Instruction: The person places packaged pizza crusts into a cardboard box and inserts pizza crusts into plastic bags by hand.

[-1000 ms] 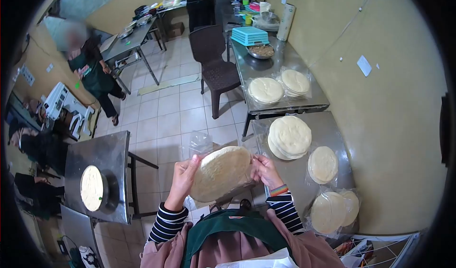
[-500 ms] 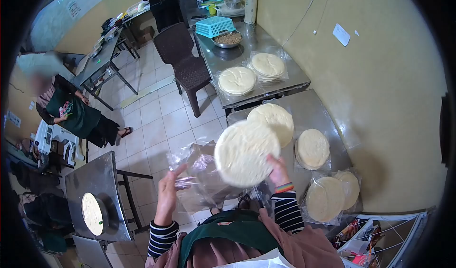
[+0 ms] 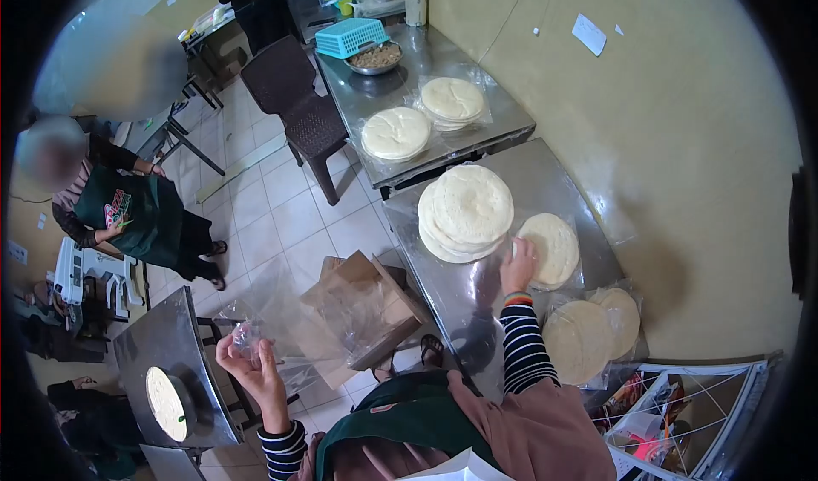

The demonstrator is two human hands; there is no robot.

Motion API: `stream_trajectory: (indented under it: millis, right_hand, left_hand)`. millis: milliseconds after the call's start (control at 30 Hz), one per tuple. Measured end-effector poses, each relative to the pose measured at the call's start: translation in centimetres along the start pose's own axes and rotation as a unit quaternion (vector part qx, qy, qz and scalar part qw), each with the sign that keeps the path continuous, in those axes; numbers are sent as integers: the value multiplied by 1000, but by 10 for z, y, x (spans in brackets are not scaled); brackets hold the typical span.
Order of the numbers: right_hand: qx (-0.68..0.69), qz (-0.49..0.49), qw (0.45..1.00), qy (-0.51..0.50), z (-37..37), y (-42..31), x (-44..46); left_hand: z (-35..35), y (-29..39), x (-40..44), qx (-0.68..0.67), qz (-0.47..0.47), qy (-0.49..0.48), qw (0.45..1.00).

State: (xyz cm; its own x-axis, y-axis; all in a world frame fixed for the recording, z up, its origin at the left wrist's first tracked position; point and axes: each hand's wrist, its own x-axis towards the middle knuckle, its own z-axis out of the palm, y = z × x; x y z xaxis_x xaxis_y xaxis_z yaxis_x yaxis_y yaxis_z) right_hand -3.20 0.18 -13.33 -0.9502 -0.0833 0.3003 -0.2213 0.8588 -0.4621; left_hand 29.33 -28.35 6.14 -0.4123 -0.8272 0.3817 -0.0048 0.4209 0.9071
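Observation:
My left hand [image 3: 257,368] is closed on the bunched edge of a clear plastic bag [image 3: 294,311], which hangs spread out to the right. At the near table, my right hand [image 3: 516,270] rests its outstretched fingers against the left edge of a round flatbread [image 3: 554,249]; I cannot make out a grip on it. Just beyond that hand stands a stack of pale round flatbreads [image 3: 471,204] on the metal table [image 3: 452,289]. Toward me, more flatbreads [image 3: 579,342] lie in clear plastic.
Bagged flatbreads [image 3: 396,133], a bowl of brown pieces [image 3: 373,58] and a blue basket [image 3: 350,37] sit on the farther table. A cardboard box [image 3: 388,328] stands below my hands. A brown chair [image 3: 300,110] and a person in a green apron [image 3: 141,217] are beyond.
The flatbread from my right hand now lies on the stack. That hand has moved to the neighbouring flatbread. My left hand has moved left with the bag, and the view has shifted.

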Motion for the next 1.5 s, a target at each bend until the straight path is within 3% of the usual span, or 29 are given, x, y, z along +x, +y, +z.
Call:
stream_trajectory:
  millis: [33,100,300,333,367,400,467,500,533,567,600,633,667,700,767,800,867,933,967,1000,1033,1133,1200,1267,1333,1467,1500]
  right_hand:
    - [-2,1,1000,-3,1,15,-8]
    - [-141,36,987,-73,-3,37,-19]
    - [-118,10,989,-88,-3,100,-15]
    - [-113,-17,990,-77,0,112,-13]
    - [-72,2,997,-13,-8,112,-12]
    - [-72,-3,997,-13,-20,106,-6]
    - [13,27,989,142,-52,94,5]
    - [11,27,989,144,-74,83,11]
    - [138,36,973,179,-98,68,19]
    - [262,43,940,213,-120,56,24]
    - [259,43,940,217,-137,48,25]
    - [348,49,911,215,-152,39,25]
    - [435,53,874,209,-167,28,24]
    - [435,50,874,212,-186,2,20]
    - [717,123,680,93,-211,-64,7]
    - [719,117,679,91,-207,-82,0]
    - [793,192,577,-36,-200,-111,-15]
    - [801,189,558,-107,-189,-139,-30]
    - [802,194,539,-171,-184,-150,-36]
    - [802,192,538,-178,-181,-161,-38]
    - [784,162,551,-235,-180,-171,-38]
    - [738,113,586,-315,-171,-196,-41]
    - [673,41,637,-372,-168,-215,-43]
    - [678,42,629,-378,-178,-232,-40]
    - [689,99,627,-349,-193,-247,-36]
    - [654,74,656,-370,-191,-243,-32]
    - [613,41,692,-379,-184,-239,-33]
  left_hand:
    - [2,0,0,-13,15,7,1000]
    - [3,-2,-3,-27,29,16,999]
    - [-5,1,1,-96,43,-29,994]
    - [-8,-3,4,-16,91,-64,994]
    - [-10,-5,7,63,136,-98,984]
    - [-9,-3,8,64,136,-92,984]
    - [-4,4,11,101,101,-102,984]
    - [-1,5,13,111,116,-100,982]
    - [5,6,16,108,116,-102,982]
    - [12,7,19,119,102,-95,983]
    - [18,9,20,129,86,-88,984]
    - [24,14,20,80,1,-128,989]
    - [31,17,20,76,2,-128,989]
    - [41,17,19,47,6,-180,982]
    - [58,19,17,6,7,-266,964]
    - [65,19,17,-7,5,-301,954]
    - [77,19,17,-85,7,-333,939]
    - [73,23,29,-157,9,-361,919]
    - [67,29,39,-257,-80,-424,865]
    - [61,32,47,-350,-168,-477,789]
    - [52,30,59,-335,-156,-529,763]
    - [35,19,71,-243,-126,-590,759]
    - [28,26,64,-226,-175,-562,776]
    - [22,18,58,-305,-285,-472,776]
    - [20,3,50,-308,-258,-428,810]
    - [11,-7,43,-340,-284,-360,821]
    - [10,-9,42,-348,-283,-329,831]
